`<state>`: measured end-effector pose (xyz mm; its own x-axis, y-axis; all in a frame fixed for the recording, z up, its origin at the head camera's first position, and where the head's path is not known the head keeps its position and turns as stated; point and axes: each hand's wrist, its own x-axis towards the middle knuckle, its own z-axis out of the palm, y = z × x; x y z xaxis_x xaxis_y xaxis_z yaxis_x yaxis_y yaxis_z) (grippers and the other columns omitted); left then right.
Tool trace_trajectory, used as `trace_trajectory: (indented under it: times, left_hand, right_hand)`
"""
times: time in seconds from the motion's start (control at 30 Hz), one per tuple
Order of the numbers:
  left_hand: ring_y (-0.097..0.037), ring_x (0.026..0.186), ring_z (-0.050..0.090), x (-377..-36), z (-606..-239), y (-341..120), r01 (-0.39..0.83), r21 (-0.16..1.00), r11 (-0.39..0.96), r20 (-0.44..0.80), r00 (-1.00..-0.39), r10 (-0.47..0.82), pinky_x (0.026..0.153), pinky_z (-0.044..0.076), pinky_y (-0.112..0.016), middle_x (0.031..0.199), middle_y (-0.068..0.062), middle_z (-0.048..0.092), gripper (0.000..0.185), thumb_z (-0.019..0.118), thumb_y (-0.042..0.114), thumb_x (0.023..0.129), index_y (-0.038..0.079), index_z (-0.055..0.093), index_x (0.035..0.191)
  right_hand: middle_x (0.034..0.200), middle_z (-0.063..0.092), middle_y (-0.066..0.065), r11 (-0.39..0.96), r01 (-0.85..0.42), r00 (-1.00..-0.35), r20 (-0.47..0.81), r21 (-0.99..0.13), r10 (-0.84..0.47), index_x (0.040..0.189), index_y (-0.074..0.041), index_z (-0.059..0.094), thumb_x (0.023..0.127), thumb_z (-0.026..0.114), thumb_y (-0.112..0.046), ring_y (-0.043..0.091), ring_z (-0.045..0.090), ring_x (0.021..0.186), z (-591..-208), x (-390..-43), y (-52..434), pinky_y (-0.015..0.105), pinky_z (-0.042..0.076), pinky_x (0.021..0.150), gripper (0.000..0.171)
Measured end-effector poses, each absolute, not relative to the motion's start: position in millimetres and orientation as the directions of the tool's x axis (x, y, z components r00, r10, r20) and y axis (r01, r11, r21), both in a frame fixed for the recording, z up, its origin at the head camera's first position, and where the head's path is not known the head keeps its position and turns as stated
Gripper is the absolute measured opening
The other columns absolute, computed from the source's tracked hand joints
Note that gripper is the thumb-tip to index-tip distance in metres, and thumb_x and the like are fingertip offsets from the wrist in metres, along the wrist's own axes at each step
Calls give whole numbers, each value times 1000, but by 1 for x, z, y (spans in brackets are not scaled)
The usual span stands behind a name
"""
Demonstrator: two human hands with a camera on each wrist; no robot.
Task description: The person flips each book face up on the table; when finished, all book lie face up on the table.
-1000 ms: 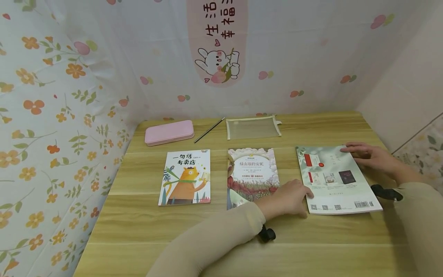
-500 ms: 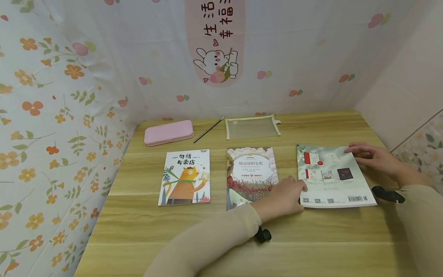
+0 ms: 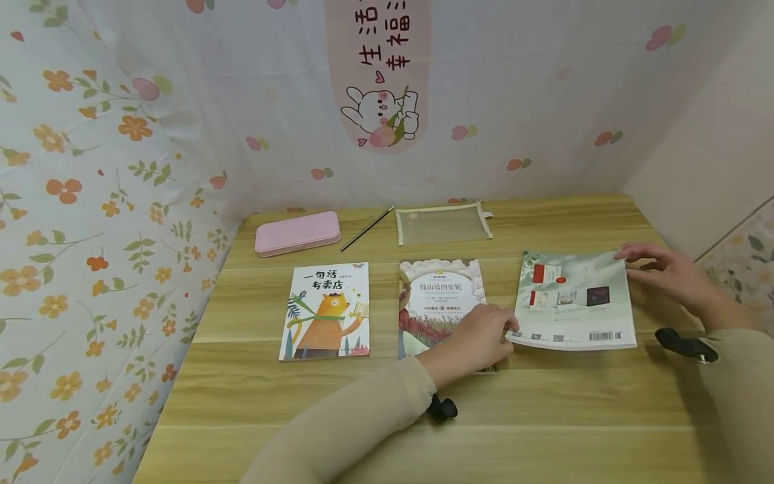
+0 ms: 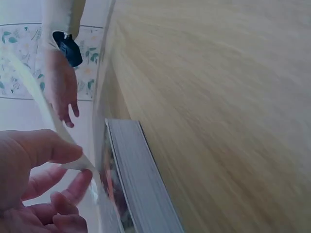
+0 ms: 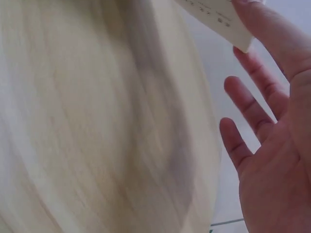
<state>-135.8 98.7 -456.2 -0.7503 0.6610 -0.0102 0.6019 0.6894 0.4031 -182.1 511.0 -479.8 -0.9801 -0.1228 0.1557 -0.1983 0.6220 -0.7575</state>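
On the wooden desk [image 3: 338, 396] a green-covered book [image 3: 574, 299] sits at about 3 o'clock from the desk's middle, back cover up, its near left corner lifted off the wood. The left hand [image 3: 478, 336] pinches that corner: in the left wrist view the thumb lies over the thin cover edge and the fingers [image 4: 73, 187] curl beneath it, grasping the book. The right hand [image 3: 665, 272] is at the book's far right corner, fingers straight and spread; in the right wrist view a fingertip touches the paper corner, the rest released and holding nothing.

Just beside the left hand, toward 9 o'clock, lies a book with a pink floral cover [image 3: 441, 302], partly under the hand. Farther toward 9 o'clock lies a book with an orange cat [image 3: 326, 310].

Along the far edge, at 12 o'clock, a clear mesh pouch [image 3: 443, 224] lies flat; nothing can be made out inside it. At about 11 o'clock a pink pencil case [image 3: 296, 233] lies closed, contents hidden. A dark pen [image 3: 366, 228] lies slanted between the two containers, outside both.
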Motion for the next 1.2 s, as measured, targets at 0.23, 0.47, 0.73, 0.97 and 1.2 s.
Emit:
trace_trajectory:
  times: [0.23, 0.47, 0.73, 0.97, 1.2]
  left_hand:
    - [-5, 95, 56, -137, -453, 86, 566, 496, 658, 79, -784, 615, 76, 40, -12, 109, 9, 72, 22, 71, 14, 89, 24, 75, 108]
    - [-7, 104, 61, -140, -455, 73, 502, 594, 629, 145, -835, 530, 83, 46, -16, 115, 9, 73, 17, 69, 17, 95, 23, 74, 110]
    - [-6, 88, 60, -142, -453, 65, 500, 666, 554, 237, -845, 479, 78, 47, -16, 119, 3, 67, 14, 69, 17, 97, 21, 74, 110]
    - [-5, 75, 52, -145, -455, 59, 553, 666, 501, 355, -826, 438, 68, 38, -12, 111, 5, 71, 11, 72, 17, 96, 20, 75, 105]
    - [-13, 95, 65, -150, -455, 50, 560, 645, 521, 392, -827, 403, 76, 43, -16, 109, 9, 75, 9, 74, 19, 95, 23, 76, 102]
  right_hand:
    - [125, 59, -22, 549, -207, -976, 211, -810, -57, 123, 2, 66, 94, 68, 8, -1, 55, 105, -475, -183, 503, 8, 45, 79, 30]
    - [120, 63, -25, 466, -145, -985, 173, -873, 18, 124, -3, 68, 97, 66, 5, -5, 63, 92, -470, -180, 498, 11, 49, 72, 28]
    - [132, 63, -18, 401, -185, -980, 200, -897, -4, 131, 2, 64, 99, 63, 4, -7, 64, 109, -456, -184, 489, 6, 48, 84, 32]
    - [131, 67, -11, 266, -210, -976, 215, -941, -8, 132, 6, 62, 99, 61, 6, -3, 61, 116, -448, -185, 482, 6, 46, 90, 33]
    - [121, 72, -10, 134, -243, -968, 249, -961, 30, 127, 6, 65, 98, 61, 9, 0, 62, 112, -445, -183, 473, 6, 46, 91, 29]
